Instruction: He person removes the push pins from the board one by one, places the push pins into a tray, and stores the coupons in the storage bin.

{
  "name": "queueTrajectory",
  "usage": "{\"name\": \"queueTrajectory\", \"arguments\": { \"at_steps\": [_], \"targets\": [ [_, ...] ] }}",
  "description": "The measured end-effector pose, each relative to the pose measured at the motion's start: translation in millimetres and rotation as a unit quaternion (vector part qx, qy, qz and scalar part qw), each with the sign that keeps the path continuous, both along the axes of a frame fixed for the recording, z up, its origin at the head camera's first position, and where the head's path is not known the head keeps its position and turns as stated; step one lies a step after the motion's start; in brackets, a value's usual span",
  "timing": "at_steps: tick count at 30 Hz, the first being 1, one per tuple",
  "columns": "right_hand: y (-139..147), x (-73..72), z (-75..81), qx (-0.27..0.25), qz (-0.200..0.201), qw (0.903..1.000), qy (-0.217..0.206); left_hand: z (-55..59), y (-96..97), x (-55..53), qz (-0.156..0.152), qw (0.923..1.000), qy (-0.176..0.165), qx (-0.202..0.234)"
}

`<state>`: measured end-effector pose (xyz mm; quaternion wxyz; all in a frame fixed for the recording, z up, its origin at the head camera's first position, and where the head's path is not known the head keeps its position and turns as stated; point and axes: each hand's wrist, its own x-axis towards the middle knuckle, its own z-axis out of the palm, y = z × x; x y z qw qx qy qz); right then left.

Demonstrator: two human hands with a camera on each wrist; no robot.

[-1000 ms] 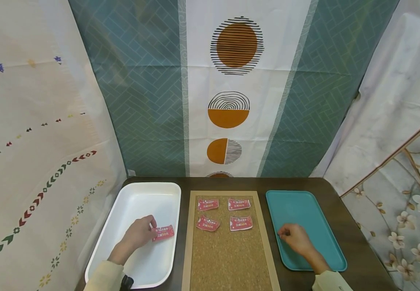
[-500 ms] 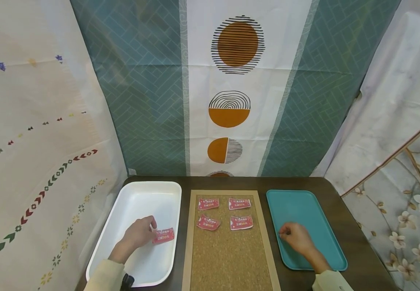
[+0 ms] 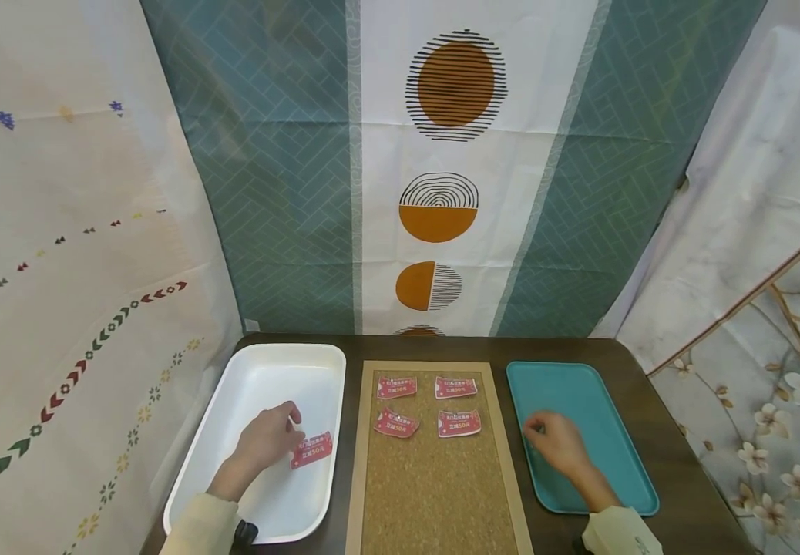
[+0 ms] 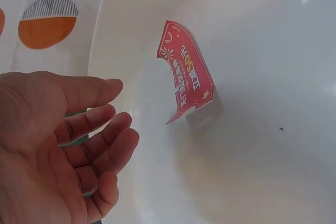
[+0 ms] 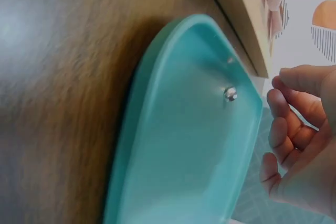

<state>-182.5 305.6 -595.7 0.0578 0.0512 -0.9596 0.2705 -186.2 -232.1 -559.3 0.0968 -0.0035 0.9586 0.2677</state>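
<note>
In the head view my left hand (image 3: 266, 443) is over the white tray (image 3: 250, 368), beside a red printed coupon (image 3: 312, 450). The left wrist view shows that coupon (image 4: 189, 74) bent and curling up from the tray floor. A gap separates it from the thumb and loosely bent fingers of the left hand (image 4: 79, 135). Over the teal tray's left side is my right hand (image 3: 558, 443). Its thumb and index tips are close together in the right wrist view, and nothing shows between the fingers of this hand (image 5: 304, 129). A small shiny silver piece (image 5: 230, 94) lies in the teal tray (image 5: 178, 145).
Between the trays lies a wood-framed cork board (image 3: 442, 493). Several red coupons are on its upper part, including one coupon (image 3: 459, 423) at right. All stand on a dark brown table (image 3: 684, 462). Patterned curtains (image 3: 289, 193) hang behind and at both sides.
My left hand has shifted only slightly beside the coupon, which lies at a slightly different angle. The right hand has moved a little left and upward over the teal tray.
</note>
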Motion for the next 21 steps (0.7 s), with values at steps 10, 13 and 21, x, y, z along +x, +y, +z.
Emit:
{"name": "queueTrajectory", "arguments": {
  "at_steps": [10,13,21],
  "targets": [
    [-23.2,-7.3,6.6,-0.011,0.011,0.9997,0.021,10.4,20.6,-4.7,-0.001,0.9984,0.055,0.015],
    [-30.3,-10.7,8.0,-0.013,0.014,0.9994,0.03,11.7,25.3,-4.9,0.001,0.9979,0.062,0.017],
    [-46.4,-18.9,13.1,-0.014,0.028,0.9986,0.042,14.5,39.7,-6.7,0.0,0.9966,0.077,0.029]
  ]
}}
